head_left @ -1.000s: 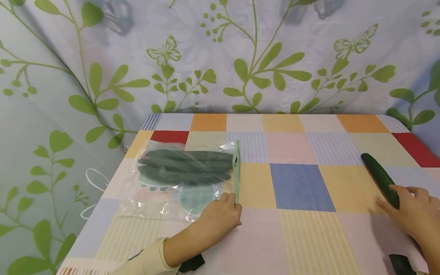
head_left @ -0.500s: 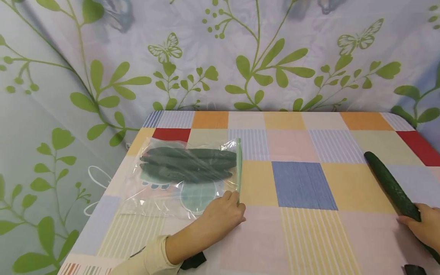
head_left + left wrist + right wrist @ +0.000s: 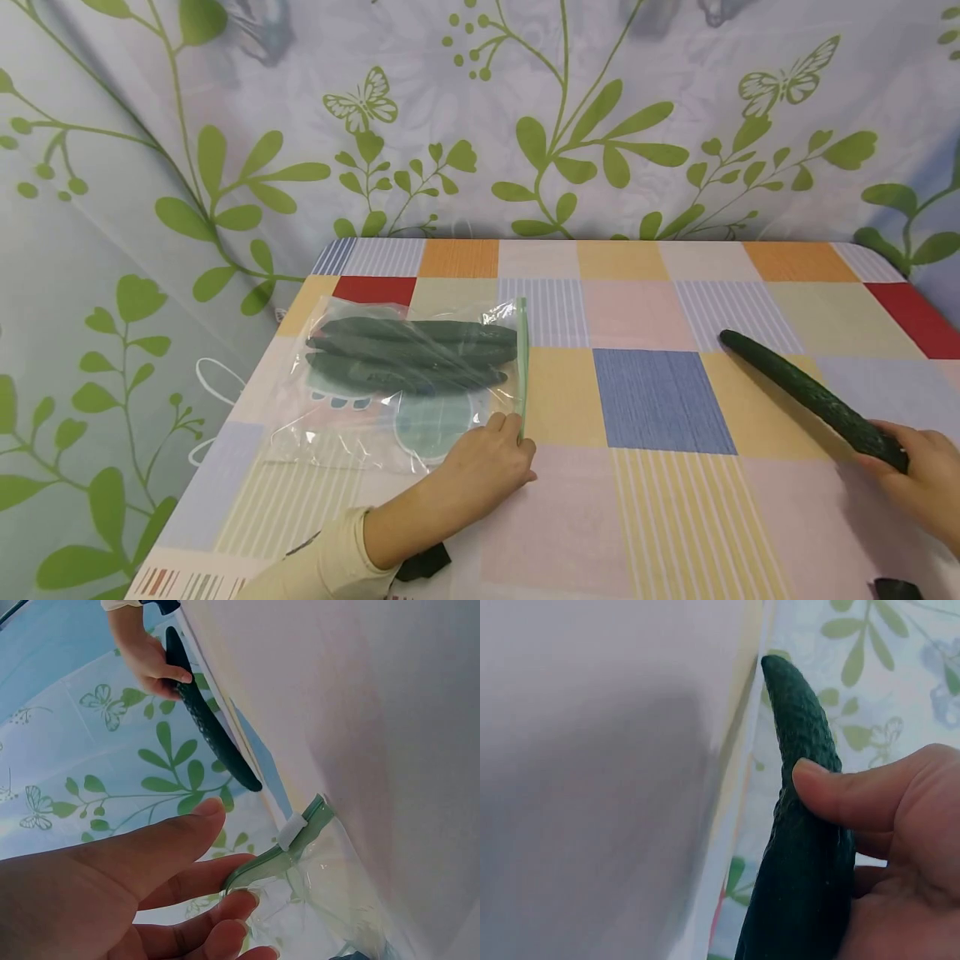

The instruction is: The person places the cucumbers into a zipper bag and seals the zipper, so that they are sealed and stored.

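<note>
A clear zip bag (image 3: pixel 337 433) with a green zip edge (image 3: pixel 522 358) lies on the left of the table, several dark green cucumbers (image 3: pixel 405 354) inside it. My left hand (image 3: pixel 483 458) is at the near end of that edge; in the left wrist view its index and middle fingers (image 3: pixel 240 900) hold the green strip, with the thumb apart. A white slider (image 3: pixel 291 831) sits on the strip. On the right, my right hand (image 3: pixel 926 475) grips one loose cucumber (image 3: pixel 810 392) near its lower end, the far end pointing up-left. The right wrist view shows the thumb pressed along it.
A patchwork cloth (image 3: pixel 555 508) in coloured squares covers the table. Behind hangs a pale curtain (image 3: pixel 420 50) with green leaves and butterflies. White looped cord (image 3: pixel 213 375) hangs beyond the left table edge. Dark straps (image 3: pixel 423 562) show near the left wrist.
My right hand has slid its grip to the cucumber's lower end and swung the cucumber leftward, so its far tip now lies closer to the blue square. The left hand stays at the bag.
</note>
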Available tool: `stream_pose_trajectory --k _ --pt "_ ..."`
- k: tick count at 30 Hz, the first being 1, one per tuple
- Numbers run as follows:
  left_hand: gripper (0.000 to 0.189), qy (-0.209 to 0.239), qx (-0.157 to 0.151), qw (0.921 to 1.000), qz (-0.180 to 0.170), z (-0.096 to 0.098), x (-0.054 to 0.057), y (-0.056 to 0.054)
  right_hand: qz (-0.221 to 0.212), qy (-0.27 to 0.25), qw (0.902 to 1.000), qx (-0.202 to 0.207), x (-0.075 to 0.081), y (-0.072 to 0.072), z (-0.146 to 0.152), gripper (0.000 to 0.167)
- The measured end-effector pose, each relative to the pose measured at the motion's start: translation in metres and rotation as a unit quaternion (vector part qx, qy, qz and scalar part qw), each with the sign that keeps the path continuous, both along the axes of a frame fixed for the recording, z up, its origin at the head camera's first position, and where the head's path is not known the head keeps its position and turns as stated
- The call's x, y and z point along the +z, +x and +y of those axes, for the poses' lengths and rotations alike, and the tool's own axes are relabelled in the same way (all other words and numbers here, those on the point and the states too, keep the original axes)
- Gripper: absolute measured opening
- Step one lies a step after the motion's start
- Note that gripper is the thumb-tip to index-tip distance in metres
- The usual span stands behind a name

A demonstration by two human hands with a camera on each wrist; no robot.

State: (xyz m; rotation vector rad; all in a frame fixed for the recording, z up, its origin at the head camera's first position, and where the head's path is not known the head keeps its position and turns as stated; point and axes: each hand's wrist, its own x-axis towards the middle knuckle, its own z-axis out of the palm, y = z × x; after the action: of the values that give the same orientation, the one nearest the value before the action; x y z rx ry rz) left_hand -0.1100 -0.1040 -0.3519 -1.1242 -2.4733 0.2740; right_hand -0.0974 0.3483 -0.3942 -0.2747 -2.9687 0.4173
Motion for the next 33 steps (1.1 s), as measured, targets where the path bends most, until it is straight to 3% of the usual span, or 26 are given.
stream_pose_trajectory --k 6,10,14,20,24,28,33 --pt "0.031 0.002 0.006 1.0000 0.003 -0.003 0.000 -0.001 0.016 -0.004 0.9925 0.121 0.010 -0.009 -0.026 0.050" --pt "0.031 -0.003 0.010 0.9999 -0.002 -0.005 0.001 -0.001 0.043 -0.003 0.9804 0.192 0.012 -0.017 -0.051 0.046" --pt "0.031 -0.009 0.014 0.9998 -0.007 -0.005 0.002 -0.002 0.070 -0.011 0.9615 0.266 0.014 -0.028 -0.078 0.048" --pt "0.031 -0.014 0.015 0.9998 -0.004 -0.004 0.001 -0.002 0.075 -0.037 0.9268 0.366 0.017 -0.043 -0.124 0.051" --pt "0.031 -0.017 0.019 0.9996 -0.010 -0.002 0.000 -0.002 0.060 -0.056 0.9110 0.404 0.022 -0.052 -0.150 0.048" --pt "0.031 -0.017 0.022 0.9995 -0.014 -0.001 0.001 -0.001 0.065 -0.057 0.9015 0.424 0.028 -0.058 -0.153 0.049" --pt "0.031 -0.021 0.019 0.9995 -0.016 -0.001 0.003 -0.001 0.103 -0.039 0.9058 0.409 0.037 -0.054 -0.128 0.057"
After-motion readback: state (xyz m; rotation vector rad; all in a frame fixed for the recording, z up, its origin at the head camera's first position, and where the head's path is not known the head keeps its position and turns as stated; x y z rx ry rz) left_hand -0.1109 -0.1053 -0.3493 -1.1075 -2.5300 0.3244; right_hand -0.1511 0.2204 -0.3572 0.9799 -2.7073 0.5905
